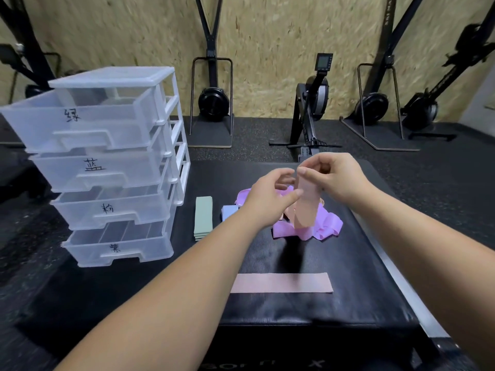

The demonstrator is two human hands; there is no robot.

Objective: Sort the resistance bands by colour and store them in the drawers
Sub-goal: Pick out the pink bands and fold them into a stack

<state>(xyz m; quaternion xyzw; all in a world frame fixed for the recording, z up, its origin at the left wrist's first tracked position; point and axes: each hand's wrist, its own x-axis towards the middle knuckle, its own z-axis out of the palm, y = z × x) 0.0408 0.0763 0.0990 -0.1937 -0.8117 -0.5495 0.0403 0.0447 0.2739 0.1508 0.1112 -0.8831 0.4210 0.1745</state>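
Drawers stand at the far left: a clear plastic unit of four, all pulled out in steps, each front marked with a handwritten character. Just right of them, on the black padded tabletop, lies a neat stack of green bands, long side running away from the viewer. Next comes a folded blue band, its right part hidden behind the left forearm. The left hand hovers above the middle of the tabletop with its fingers loosely curved and its thumb tip at the edge of a hanging pink band — whether it actually grips that band I cannot tell. Nearer the viewer a second, flat pink band lies stretched out crosswise, apart from the rest. The hanging band dangles upright over a crumpled heap of purple bands, with a bit more pink showing among them. The right hand pinches the top end of the hanging band between thumb and fingertips, so the two hands sit close together — nearly touching — above the heap. Behind them a rowing machine and other black gym gear stand on the dark floor against a chipboard wall.
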